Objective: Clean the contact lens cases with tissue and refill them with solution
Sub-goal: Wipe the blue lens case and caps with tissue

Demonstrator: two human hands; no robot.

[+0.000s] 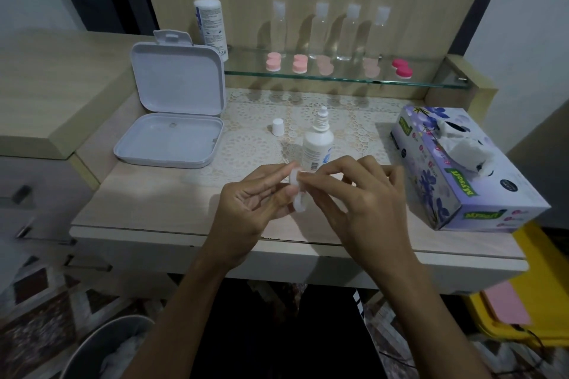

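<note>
Pale wooden table [154, 203] against a wood-grain back panel, with a lace mat [255, 132] over its middle and a glass shelf [338, 78] mounted above the rear edge. On the shelf: tall white solution bottle [208, 14] at the left end, four clear small bottles [331, 31] with white caps in a row, and five closed pink lens cases [338, 66] in front of them, rightmost one a deeper pink. On the table, left: grey hinged box [172, 108], lid raised and leaning back. Centre of the mat: small solution bottle [318, 144], upright, uncapped, nozzle exposed; white cap [277, 127] standing just beside it to the left, apart from it. Right: tissue box [455, 169] with floral print, tissue [462, 144] protruding from the top slot. Above the front part of the table: white contact lens case [297, 191], held edge-on between both hands, clear of the surface. Left hand [249, 203]: thumb and fingers curled round the left side of the case, gripping it. Right hand [363, 194]: fingertips pinched against the upper well of the case; a small white patch at the fingertips, too small to identify. Below the table, lower left: round bin [92, 344] with crumpled white paper inside. Lower right: yellow container [523, 317] on the floor.
</note>
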